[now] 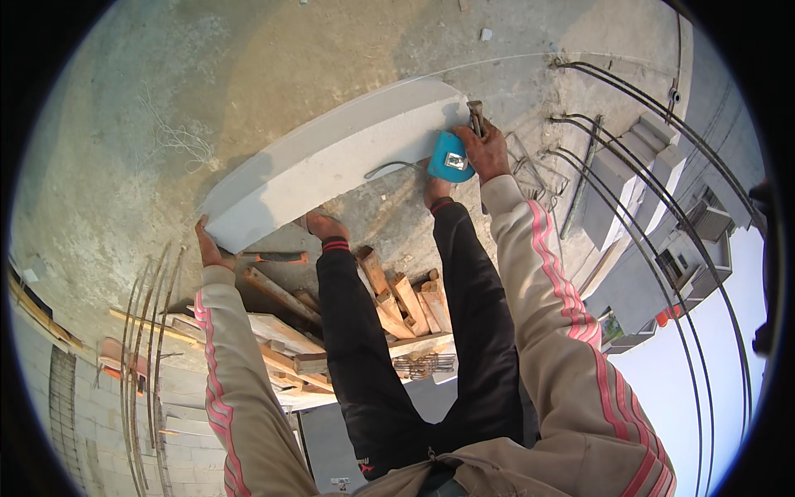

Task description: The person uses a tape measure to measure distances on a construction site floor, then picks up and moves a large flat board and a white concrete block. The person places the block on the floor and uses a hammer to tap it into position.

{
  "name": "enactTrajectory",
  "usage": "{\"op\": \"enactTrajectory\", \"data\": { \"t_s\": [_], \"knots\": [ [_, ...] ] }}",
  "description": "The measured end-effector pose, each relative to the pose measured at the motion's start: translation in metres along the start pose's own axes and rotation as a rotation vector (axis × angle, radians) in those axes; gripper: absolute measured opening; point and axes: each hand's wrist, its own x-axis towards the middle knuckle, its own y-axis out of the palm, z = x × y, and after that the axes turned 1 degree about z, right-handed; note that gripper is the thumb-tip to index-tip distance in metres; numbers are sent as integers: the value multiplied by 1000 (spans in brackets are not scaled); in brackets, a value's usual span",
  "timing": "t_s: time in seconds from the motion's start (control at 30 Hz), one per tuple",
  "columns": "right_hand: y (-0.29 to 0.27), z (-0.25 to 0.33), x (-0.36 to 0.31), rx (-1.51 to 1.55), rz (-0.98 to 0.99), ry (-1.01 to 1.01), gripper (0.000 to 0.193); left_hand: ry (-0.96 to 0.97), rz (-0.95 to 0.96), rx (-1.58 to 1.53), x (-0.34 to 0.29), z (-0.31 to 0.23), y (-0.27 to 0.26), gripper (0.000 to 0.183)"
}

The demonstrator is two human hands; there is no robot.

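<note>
A long, pale grey block lies tilted across the front of my feet. At its left end, my left hand grips the lower corner, fingers bent along the end face. By the right end, my right hand is closed on a teal palm-sized case with a silver label, which looks like a tape measure. A dark strap loop trails from it. A small brownish metal piece stands up at the same fingers, its kind unclear. A tool with an orange and black handle lies near my left hand.
Wood offcuts are piled below, between and beside my legs. Bent rebar rods rise at the right, and more rods at the left. Pale blocks are stacked at the right. Loose wire lies on the concrete floor.
</note>
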Motion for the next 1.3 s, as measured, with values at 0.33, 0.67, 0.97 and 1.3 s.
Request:
{"op": "enactTrajectory", "data": {
  "t_s": [0.33,0.67,0.97,1.3],
  "knots": [
    [-2,5,-2,19,-9,-40,42,25,-32,-68,-3,3,2,59],
    [-1,15,-4,87,-4,-73,29,51,-61,-88,-7,3,7,63],
    [-9,24,-8,-82,-1,-62,36,57,-66,-109,-6,4,6,63],
    [-9,20,-8,-79,-2,-109,39,38,-111,-97,-9,3,9,65]
  ]
}}
